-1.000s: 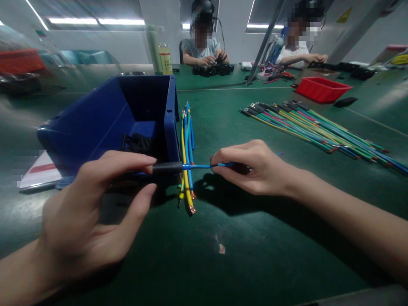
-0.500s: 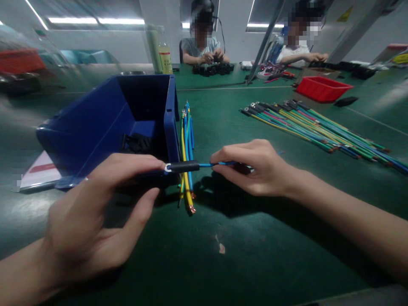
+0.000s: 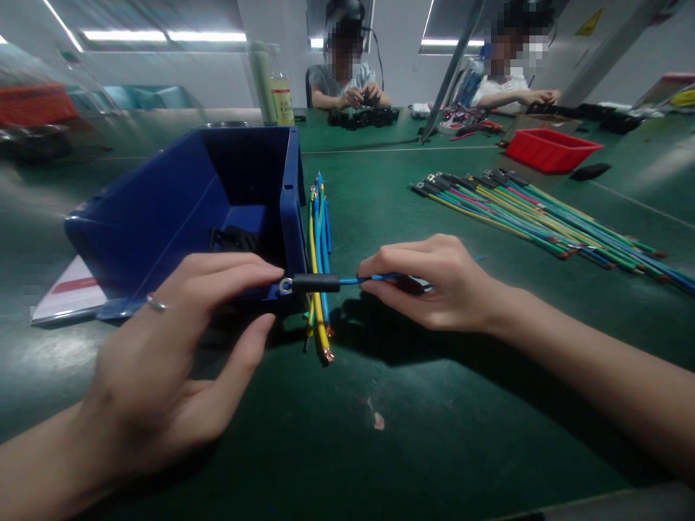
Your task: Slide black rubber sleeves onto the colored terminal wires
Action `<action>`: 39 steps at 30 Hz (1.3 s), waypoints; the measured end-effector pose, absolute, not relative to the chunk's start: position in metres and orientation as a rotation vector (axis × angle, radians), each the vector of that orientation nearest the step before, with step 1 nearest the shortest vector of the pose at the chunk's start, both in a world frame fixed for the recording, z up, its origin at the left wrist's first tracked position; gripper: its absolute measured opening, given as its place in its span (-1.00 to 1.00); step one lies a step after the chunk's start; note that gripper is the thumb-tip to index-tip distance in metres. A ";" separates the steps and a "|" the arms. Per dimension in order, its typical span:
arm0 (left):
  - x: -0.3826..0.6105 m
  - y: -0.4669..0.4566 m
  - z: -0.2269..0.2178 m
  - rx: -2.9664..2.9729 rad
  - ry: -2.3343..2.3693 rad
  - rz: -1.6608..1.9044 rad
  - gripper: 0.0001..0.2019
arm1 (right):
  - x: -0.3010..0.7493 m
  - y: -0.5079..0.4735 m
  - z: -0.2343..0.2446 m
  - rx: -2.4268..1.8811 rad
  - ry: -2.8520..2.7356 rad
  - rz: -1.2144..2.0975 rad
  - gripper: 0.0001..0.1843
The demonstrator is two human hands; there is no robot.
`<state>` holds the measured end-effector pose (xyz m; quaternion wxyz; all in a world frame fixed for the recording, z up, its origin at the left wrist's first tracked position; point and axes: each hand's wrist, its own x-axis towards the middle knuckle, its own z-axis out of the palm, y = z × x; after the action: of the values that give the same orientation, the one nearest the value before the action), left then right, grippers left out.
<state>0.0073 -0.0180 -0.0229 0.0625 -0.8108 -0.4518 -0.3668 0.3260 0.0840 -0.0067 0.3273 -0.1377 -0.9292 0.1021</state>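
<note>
A blue wire (image 3: 349,281) is pinched between the thumb and fingers of my right hand (image 3: 439,286). Its left end carries a black sleeve (image 3: 315,283) and a ring terminal (image 3: 285,286) that sticks out past it. My left hand (image 3: 179,362) is open, thumb and fingers apart, with the index fingertip right beside the ring terminal; I cannot tell if they touch. Under the held wire, several yellow, green and blue wires (image 3: 316,239) lie on the table, some with bare copper ends towards me. The blue bin (image 3: 293,188) beside them holds black pieces (image 3: 236,239).
Many sleeved wires (image 3: 521,210) lie spread on the green table (image 3: 434,434) at the right, near a red tray (image 3: 551,150). A bottle (image 3: 281,98) stands behind the bin. Two people sit across the table, one with hands (image 3: 363,95) over black items.
My left hand has shifted slightly right, and its index finger has lifted a little off the ring terminal. My right hand has hardly moved and still holds the blue wire.
</note>
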 end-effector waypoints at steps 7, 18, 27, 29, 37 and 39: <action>0.011 -0.017 -0.015 -2.472 -1.264 -0.972 -0.55 | 0.326 0.082 -0.005 -0.375 -2.425 0.236 -0.87; 0.009 -0.016 -0.019 -2.542 -1.287 -0.986 -0.54 | 0.326 0.080 -0.004 -0.358 -2.455 0.221 -0.86; 0.010 -0.017 -0.019 -2.536 -1.292 -1.000 -0.59 | 0.326 0.079 -0.002 -0.369 -2.461 0.143 -0.85; 0.011 -0.018 -0.019 -2.513 -1.300 -1.016 -0.59 | 0.326 0.078 -0.002 -0.369 -2.457 0.125 -0.86; 0.010 -0.016 -0.019 -2.496 -1.286 -1.029 -0.69 | 0.328 0.076 0.001 -0.412 -2.473 -0.003 -0.85; 0.008 -0.015 -0.018 -2.493 -1.279 -1.049 -0.73 | 0.329 0.076 0.001 -0.420 -2.469 -0.031 -0.85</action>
<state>0.0083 -0.0152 -0.0185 0.0747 -0.8309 -0.4262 -0.3498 0.3289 0.0758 0.0011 0.3130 -0.1592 -0.9362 -0.0117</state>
